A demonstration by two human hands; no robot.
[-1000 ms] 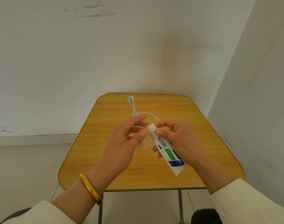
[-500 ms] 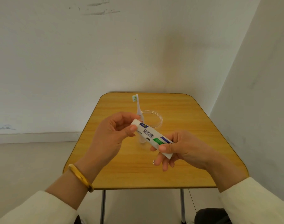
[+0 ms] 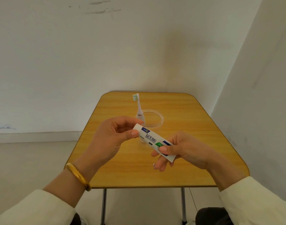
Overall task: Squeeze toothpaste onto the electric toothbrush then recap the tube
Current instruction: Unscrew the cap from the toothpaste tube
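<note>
A white toothpaste tube (image 3: 151, 138) with blue and green print is held slanting above the table, its cap end up and to the left. My left hand (image 3: 109, 138) pinches that cap end between thumb and fingers, so the cap itself is hidden. My right hand (image 3: 186, 148) grips the flat tail end. Behind the hands, a white electric toothbrush (image 3: 138, 104) stands upright in a clear glass cup (image 3: 160, 118), bristles at the top.
The yellow wooden table (image 3: 196, 127) on metal legs stands in a corner, with white walls behind and to the right. A gold bangle (image 3: 79, 177) sits on my left wrist. The pale floor lies to the left.
The tube has tipped from steep to nearly level. My right hand slid from the neck down to the tail. My left fingers have closed on the cap end.
</note>
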